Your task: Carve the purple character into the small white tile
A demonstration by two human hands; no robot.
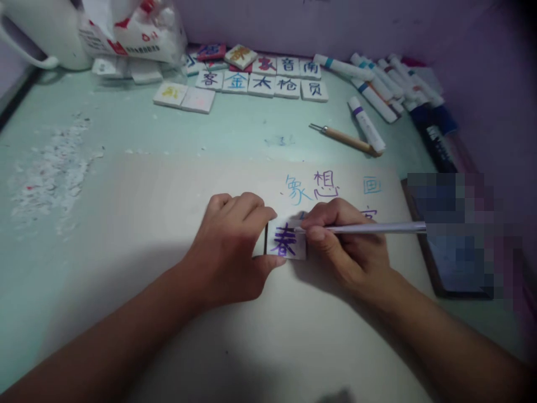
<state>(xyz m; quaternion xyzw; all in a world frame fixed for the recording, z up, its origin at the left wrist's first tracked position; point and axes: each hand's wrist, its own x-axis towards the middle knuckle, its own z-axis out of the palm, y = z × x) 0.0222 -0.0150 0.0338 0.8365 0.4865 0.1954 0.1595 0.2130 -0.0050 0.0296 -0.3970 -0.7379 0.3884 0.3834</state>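
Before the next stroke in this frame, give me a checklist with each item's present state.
- Left hand braces the tile at its edges: ok
- Right hand grips the silver tool: ok
- Left fingertips sit apart from the tool's tip: ok
- Tip touches the tile's surface: cannot tell
- Pale shavings lie away from the tile, at far left: ok

The right hand [348,235] hides part of the writing on the big paper [168,207]. The white jug [50,33] and the plastic bag [134,33] are cut off at the top, and blurry squares cover part of the phone [444,246]
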